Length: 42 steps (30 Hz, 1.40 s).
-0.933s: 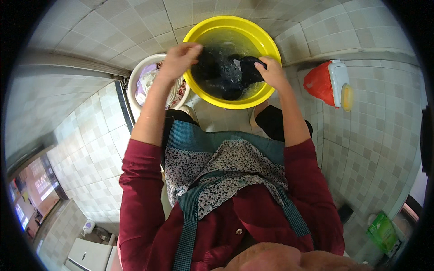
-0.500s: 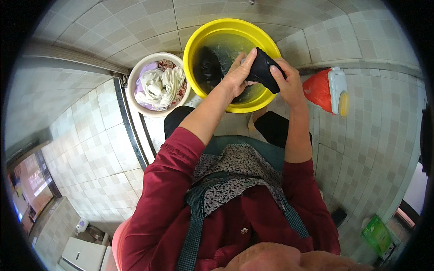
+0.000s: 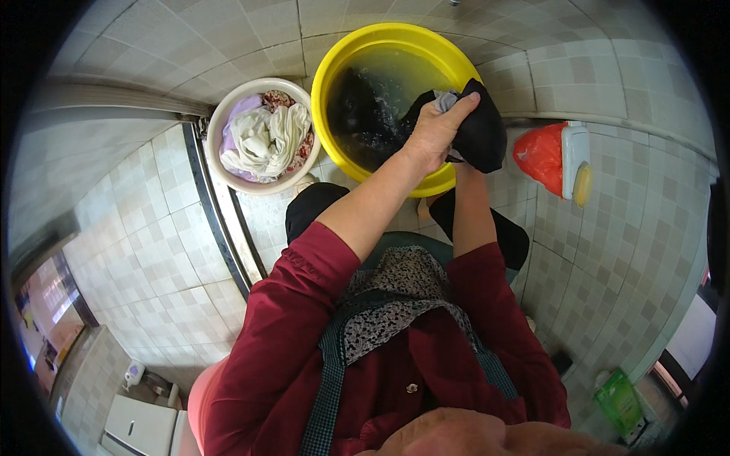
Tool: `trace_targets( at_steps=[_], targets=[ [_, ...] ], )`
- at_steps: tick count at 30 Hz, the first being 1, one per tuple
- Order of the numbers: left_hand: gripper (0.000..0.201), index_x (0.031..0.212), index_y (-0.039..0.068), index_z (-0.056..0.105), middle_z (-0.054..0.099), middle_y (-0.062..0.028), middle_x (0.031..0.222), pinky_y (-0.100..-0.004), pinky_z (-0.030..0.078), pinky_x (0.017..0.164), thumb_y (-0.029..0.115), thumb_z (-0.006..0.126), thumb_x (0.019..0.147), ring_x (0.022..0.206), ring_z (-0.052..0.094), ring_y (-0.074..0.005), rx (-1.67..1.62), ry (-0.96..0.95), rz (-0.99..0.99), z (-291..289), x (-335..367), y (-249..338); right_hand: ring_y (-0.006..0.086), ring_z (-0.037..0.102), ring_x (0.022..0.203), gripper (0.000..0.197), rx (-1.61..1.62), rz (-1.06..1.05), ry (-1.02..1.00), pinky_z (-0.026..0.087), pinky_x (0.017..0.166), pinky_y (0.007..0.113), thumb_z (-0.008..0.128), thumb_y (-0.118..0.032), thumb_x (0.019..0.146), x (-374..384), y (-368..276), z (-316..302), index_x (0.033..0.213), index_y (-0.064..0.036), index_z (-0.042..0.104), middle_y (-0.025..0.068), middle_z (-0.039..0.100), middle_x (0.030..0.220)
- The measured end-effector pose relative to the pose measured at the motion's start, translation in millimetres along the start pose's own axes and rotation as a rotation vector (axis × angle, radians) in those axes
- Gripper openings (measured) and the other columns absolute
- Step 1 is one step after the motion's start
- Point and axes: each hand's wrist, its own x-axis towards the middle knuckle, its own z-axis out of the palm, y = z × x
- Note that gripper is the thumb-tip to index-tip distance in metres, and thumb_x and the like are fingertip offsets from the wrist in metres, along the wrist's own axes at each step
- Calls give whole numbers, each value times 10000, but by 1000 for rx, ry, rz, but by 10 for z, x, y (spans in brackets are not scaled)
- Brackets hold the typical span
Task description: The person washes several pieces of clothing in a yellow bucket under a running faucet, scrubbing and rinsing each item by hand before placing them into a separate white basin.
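Note:
My left hand (image 3: 439,131) is closed on a black cloth (image 3: 484,131) with a grey patch showing by the fingers. The cloth is raised over the right rim of a yellow basin (image 3: 328,144), with part of it hanging inside the rim. My right hand is covered by the cloth; only the wrist and forearm (image 3: 473,209) show below it, so its fingers are hidden. Murky water (image 3: 414,72) fills the basin, and more dark fabric (image 3: 357,114) lies in it on the left side.
A white basin (image 3: 217,156) of white, lilac and red-patterned laundry (image 3: 266,137) stands left of the yellow one. To the right, a red bag (image 3: 540,156) hangs in a white holder (image 3: 576,156) against the tiled wall. A green packet (image 3: 627,403) lies at lower right.
Both hands have shifted right with the black cloth. The cloth has spread out from a compact bundle and now covers the right hand, whose fingers were visible on it before.

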Motion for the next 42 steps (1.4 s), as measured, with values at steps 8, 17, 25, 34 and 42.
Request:
trace_targets(
  at_steps=[8, 17, 25, 34, 42],
  targets=[
    [476, 1123, 18, 593, 585, -182, 1145, -367, 466, 881, 309, 744, 778, 1037, 571, -292, 847, 197, 357, -352, 217, -21, 274, 403, 1311, 876, 1561, 508, 150, 322, 1093, 391, 546, -669, 822, -27, -722, 22, 1440, -83, 338, 91, 409, 1444],
    [655, 1271, 56, 542, 489, -239, 1300, -397, 364, 1019, 569, 549, 864, 1192, 484, -375, 596, 525, 284, -298, 268, -56, 243, 528, 1139, 445, 329, 265, 120, 387, 975, 342, 572, -322, 923, 229, -1361, 257, 1232, -3, 564, 153, 572, 1233],
    [522, 1052, -33, 636, 664, -143, 1012, -336, 469, 837, 446, 640, 847, 916, 625, -221, 532, 637, 228, -352, 402, -118, 142, 574, 907, 309, 282, 222, 200, 449, 820, 278, 574, -238, 944, 277, -1356, 326, 1045, 48, 627, 87, 643, 997],
    [393, 934, -26, 666, 662, -69, 843, -301, 480, 726, 360, 645, 863, 753, 595, -145, 460, 591, 310, -407, 528, -325, 257, 627, 936, 354, 184, 212, 300, 460, 831, 350, 580, -245, 905, 224, -1325, 272, 1050, 75, 626, 180, 670, 1021],
    [338, 881, 0, 642, 614, -32, 797, -289, 465, 707, 338, 640, 874, 731, 543, -124, 151, 336, 508, -14, 12, 317, 318, 633, 989, 446, -32, 17, 207, 461, 894, 374, 645, -331, 846, 389, -2021, 197, 1140, 3, 611, 207, 663, 1031]
  ],
)
